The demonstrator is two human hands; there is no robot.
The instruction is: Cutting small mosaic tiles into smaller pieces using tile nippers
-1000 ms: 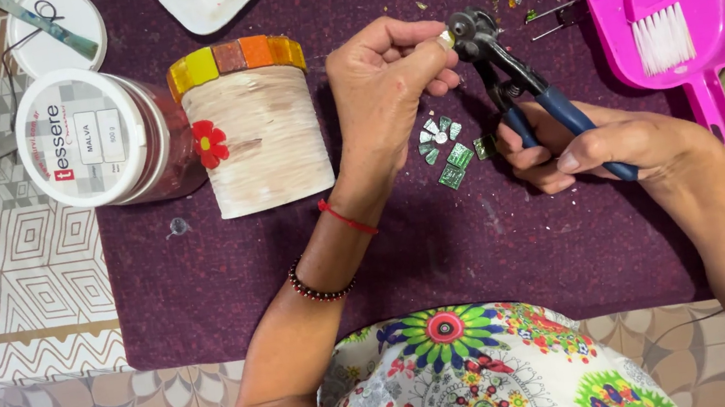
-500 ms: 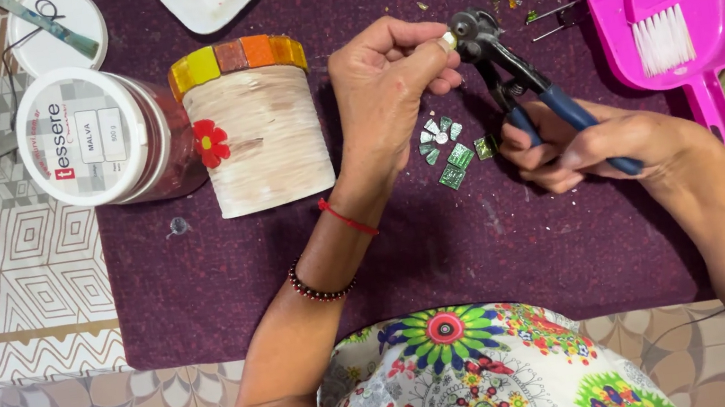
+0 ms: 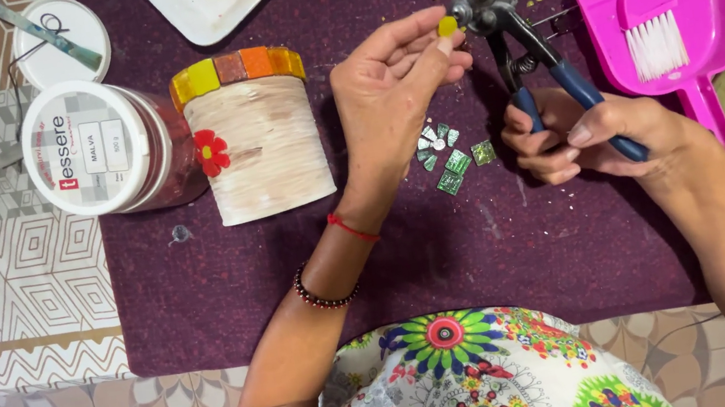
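My left hand (image 3: 394,93) pinches a small yellow tile piece (image 3: 447,25) between thumb and forefinger, right against the wheeled head of the nippers. My right hand (image 3: 591,133) grips the blue handles of the tile nippers (image 3: 516,46), whose metal head points up and left. Under my left hand lie several green and silvery mosaic pieces (image 3: 452,161) on the purple cloth (image 3: 503,249). A cream jar lying on its side (image 3: 257,138), with a rim of yellow, brown and orange tiles and a red flower on it, is left of my left hand.
A plastic tub with a white lid (image 3: 91,148) lies left of the jar, a loose white lid (image 3: 60,38) above it. A pink dustpan with a small brush (image 3: 675,23) sits at right, a white tray (image 3: 203,2) at the top. Tiny tile chips dot the cloth near the nippers.
The view has moved closer. My left hand still holds the yellow piece at the nipper head; my right hand has closed a little more on the handles.
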